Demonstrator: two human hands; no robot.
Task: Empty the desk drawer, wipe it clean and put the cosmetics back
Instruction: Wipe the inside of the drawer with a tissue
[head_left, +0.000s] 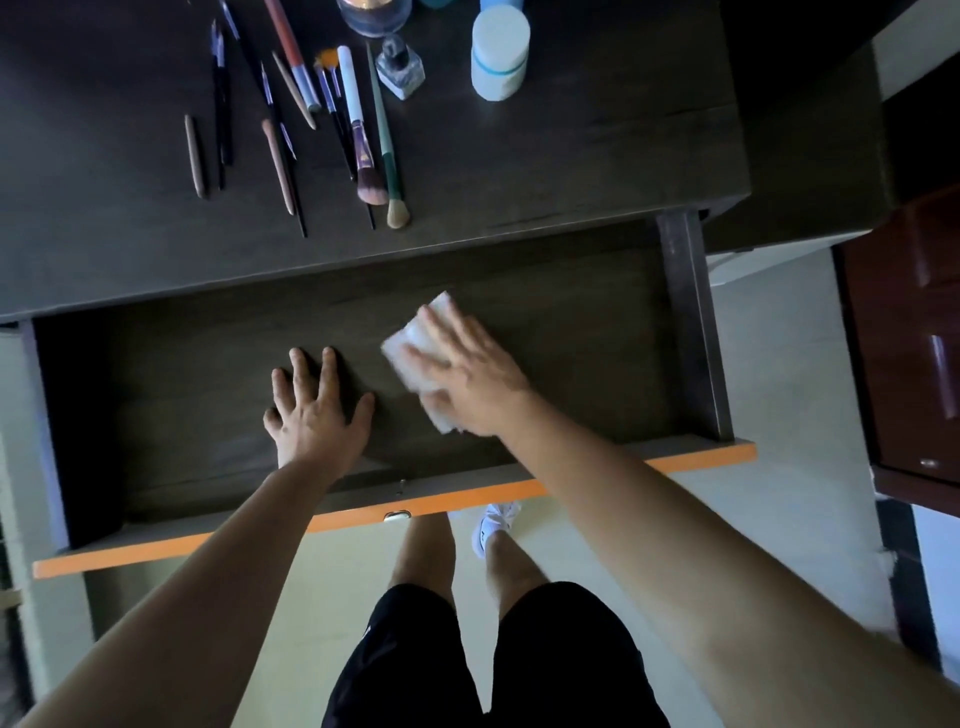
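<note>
The dark desk drawer (597, 332) is pulled out, its orange front edge (717, 453) toward me, and nothing lies inside but my hands and a cloth. My right hand (470, 371) presses flat on a white wipe (415, 338) on the drawer floor, right of centre. My left hand (311, 410) rests flat on the drawer floor with fingers spread, holding nothing. On the desk top (571, 156) above lie several makeup brushes (358, 130) and pencils (275, 150), a white jar (500, 52), a small glass bottle (400, 65) and a clear jar (371, 15).
A reddish-brown cabinet (904, 338) with handles stands at the right. Pale floor (779, 519) lies below the drawer, where my legs, black shorts and a white shoe (493, 525) show. The drawer's metal side rail (691, 312) runs along its right.
</note>
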